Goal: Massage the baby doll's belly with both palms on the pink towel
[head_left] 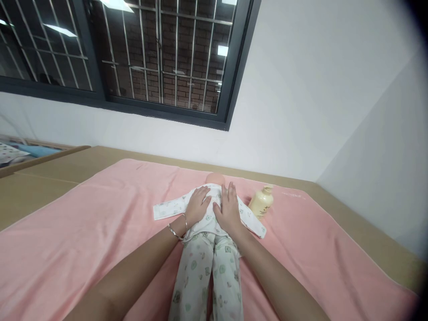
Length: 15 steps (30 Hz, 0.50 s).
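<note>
A baby doll lies on a pink blanket [110, 214], its head [215, 179] toward the wall. It wears a white printed top [210, 221] with the sleeves spread out to both sides, and white printed pants [197, 272] whose legs stretch toward me. My left hand [197, 206], with a silver bracelet [176, 232] at the wrist, rests flat on the left side of the top. On the right side of the top lies my right hand [228, 208], fingers extended. Neither hand grips anything. The doll's face is not visible.
A pale yellow pump bottle [262, 202] stands upright on the blanket, right of the doll beside its sleeve. Tan table surface [96, 156] borders the blanket. Behind rises a white wall [284, 89] with a dark-framed, barred window [160, 58]. Blue and white cloth [36, 150] shows at far left.
</note>
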Each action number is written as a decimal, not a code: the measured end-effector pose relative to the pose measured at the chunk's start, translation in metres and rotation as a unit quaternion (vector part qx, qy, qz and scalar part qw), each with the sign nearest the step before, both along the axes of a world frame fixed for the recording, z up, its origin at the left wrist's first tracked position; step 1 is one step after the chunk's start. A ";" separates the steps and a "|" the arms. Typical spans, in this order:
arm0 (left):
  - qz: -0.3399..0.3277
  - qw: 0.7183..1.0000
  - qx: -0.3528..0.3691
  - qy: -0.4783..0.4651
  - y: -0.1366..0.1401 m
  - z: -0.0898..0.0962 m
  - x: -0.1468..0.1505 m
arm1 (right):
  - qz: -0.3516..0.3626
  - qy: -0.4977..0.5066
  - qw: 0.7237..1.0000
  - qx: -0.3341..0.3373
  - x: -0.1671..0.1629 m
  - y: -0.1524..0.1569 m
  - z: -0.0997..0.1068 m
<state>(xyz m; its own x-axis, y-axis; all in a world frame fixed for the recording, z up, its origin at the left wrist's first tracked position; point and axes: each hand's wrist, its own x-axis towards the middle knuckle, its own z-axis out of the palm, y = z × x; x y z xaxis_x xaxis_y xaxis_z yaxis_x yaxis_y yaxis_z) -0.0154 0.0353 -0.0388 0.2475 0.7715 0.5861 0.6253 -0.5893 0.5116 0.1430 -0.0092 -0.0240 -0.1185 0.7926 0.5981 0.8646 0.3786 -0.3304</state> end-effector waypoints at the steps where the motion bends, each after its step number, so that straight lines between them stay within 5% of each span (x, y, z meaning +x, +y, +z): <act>1: 0.000 1.000 0.001 0.000 0.000 0.000 0.000 | 0.008 -0.008 1.000 -0.016 0.000 0.000 0.000; 5: 0.002 1.000 0.000 0.000 -0.001 0.001 0.000 | 0.057 -0.056 0.994 -0.076 0.001 0.001 0.002; 9: -0.001 1.000 0.000 -0.001 -0.001 0.001 0.000 | 0.016 -0.048 0.999 -0.017 0.000 -0.001 0.003; 15: -0.002 1.000 0.004 -0.006 0.000 0.000 0.000 | 0.068 -0.064 0.990 -0.105 0.001 0.001 0.004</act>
